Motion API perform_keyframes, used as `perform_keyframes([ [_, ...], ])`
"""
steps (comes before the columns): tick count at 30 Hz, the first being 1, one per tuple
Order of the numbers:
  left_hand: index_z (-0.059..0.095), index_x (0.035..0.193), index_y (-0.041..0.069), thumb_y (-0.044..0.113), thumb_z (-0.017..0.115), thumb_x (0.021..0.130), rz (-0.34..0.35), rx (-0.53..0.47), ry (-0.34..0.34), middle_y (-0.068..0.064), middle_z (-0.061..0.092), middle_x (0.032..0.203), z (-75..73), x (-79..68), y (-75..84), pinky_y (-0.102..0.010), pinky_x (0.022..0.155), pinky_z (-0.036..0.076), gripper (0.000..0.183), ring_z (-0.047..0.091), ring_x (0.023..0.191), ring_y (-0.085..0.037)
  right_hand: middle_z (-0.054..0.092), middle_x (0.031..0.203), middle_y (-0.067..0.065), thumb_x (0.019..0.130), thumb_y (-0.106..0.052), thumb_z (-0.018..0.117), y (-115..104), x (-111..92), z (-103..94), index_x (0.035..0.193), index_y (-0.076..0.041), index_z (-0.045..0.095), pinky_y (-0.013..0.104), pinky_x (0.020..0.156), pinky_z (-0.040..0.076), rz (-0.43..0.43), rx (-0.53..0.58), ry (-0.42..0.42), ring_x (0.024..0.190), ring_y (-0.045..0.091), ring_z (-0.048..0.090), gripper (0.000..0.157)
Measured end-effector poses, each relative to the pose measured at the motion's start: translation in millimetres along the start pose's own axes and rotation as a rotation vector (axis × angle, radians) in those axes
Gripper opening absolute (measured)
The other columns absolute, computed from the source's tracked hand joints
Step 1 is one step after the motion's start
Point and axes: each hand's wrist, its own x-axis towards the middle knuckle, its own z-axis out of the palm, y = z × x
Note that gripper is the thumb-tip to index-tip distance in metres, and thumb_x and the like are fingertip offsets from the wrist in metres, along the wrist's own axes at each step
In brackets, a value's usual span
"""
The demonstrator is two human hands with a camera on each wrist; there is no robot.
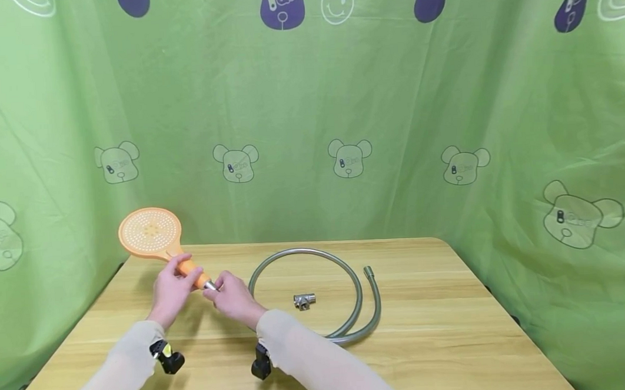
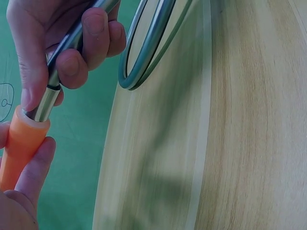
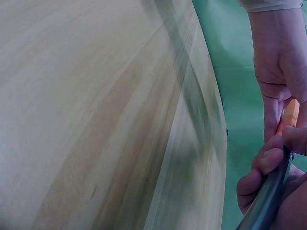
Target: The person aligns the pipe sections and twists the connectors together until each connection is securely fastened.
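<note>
An orange shower head [image 1: 150, 230] with a pale, dotted spray face is held up over the table's left side. My left hand [image 1: 170, 291] grips its orange handle [image 2: 21, 143], thumb and fingers around it. At the handle's end, my right hand [image 1: 237, 299] pinches the metal end fitting [image 2: 46, 104] of a grey shower hose [image 1: 361, 298]. In the left wrist view the fitting meets the handle's mouth; how far it sits inside cannot be seen. The hose runs back through my right hand's curled fingers [image 3: 267, 160] in the right wrist view.
The hose loops over the wooden table [image 1: 431, 330], its free end [image 1: 369, 271] pointing up at the right. Inside the loop lies a small metal tee valve [image 1: 304, 301]. A green printed curtain [image 1: 297, 101] hangs behind and at both sides.
</note>
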Motion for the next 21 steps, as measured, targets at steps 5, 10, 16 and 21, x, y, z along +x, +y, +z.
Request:
perform_keyframes([
  [5,0.048,0.145,0.003,0.017,0.069,0.096,-0.002,-0.02,-0.002,-0.024,0.058,0.114,0.9,-0.3,0.7,-0.019,0.071,0.06,0.056,0.061,0.079,-0.007,0.059,0.067,-0.005,0.095,-0.029,0.07,-0.7,-0.8,-0.5,0.086,-0.017,0.052,0.023,0.044,0.035,0.001,0.015,0.002,0.053,0.009,0.047,0.023],
  [10,0.046,0.146,0.001,0.016,0.069,0.096,-0.006,-0.045,-0.006,-0.024,0.057,0.114,1.0,-1.7,2.2,-0.019,0.071,0.06,0.057,0.061,0.079,-0.007,0.063,0.068,-0.002,0.095,-0.028,0.071,-0.8,-0.4,0.2,0.084,-0.016,0.053,0.023,0.043,0.036,0.021,0.051,0.002,0.052,0.009,0.047,0.023],
  [16,0.043,0.147,0.002,0.018,0.069,0.096,-0.014,-0.062,-0.016,-0.024,0.055,0.117,0.8,-2.9,3.7,-0.018,0.071,0.06,0.059,0.061,0.079,-0.007,0.073,0.08,0.015,0.094,-0.025,0.072,0.0,0.7,1.2,0.084,-0.015,0.053,0.023,0.041,0.034,0.064,0.126,0.002,0.048,0.009,0.046,0.023],
  [21,0.043,0.148,0.003,0.017,0.068,0.097,-0.018,-0.076,-0.016,-0.025,0.054,0.119,1.4,-2.6,3.3,-0.018,0.072,0.059,0.059,0.061,0.079,-0.006,0.074,0.082,0.018,0.094,-0.024,0.072,1.5,1.7,1.2,0.084,-0.015,0.053,0.022,0.041,0.033,0.075,0.162,0.003,0.048,0.009,0.047,0.023],
])
